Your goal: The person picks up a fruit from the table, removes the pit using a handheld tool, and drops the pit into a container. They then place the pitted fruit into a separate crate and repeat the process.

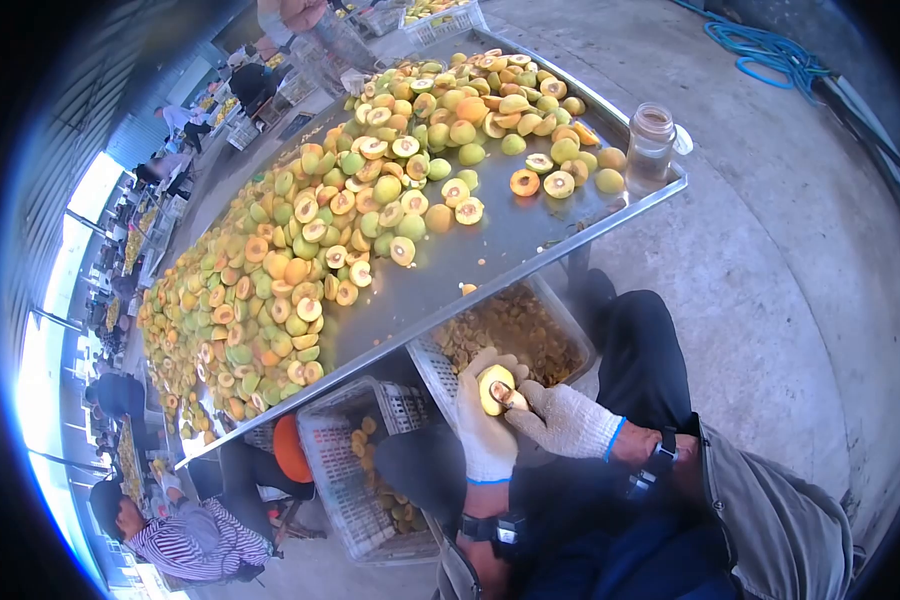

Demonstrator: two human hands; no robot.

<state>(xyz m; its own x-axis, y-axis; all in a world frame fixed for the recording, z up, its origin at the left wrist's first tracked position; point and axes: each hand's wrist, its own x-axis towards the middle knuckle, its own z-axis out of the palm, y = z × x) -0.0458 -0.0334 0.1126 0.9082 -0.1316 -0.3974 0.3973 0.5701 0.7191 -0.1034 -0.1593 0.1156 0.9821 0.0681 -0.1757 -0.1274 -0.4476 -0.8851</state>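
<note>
My left hand point(485, 445), in a white knit glove, is closed around a pale yellow peach half point(489, 384) with its cut face up. My right hand point(574, 424), gloved the same way, presses its closed fingers against the fruit's brown centre. Whatever those fingers hold is too small to make out. Below both hands stands a white crate point(577, 318) with brown pits and scraps in it. Beyond it, a metal table point(410, 300) carries a large heap of halved peaches point(300, 240), green to orange.
A clear jar point(651, 145) stands at the table's right corner. Left of my knees is another white crate point(335, 480) with peach halves inside. A person in a striped top point(195, 535) sits at lower left. A blue hose point(770, 50) lies coiled on the floor.
</note>
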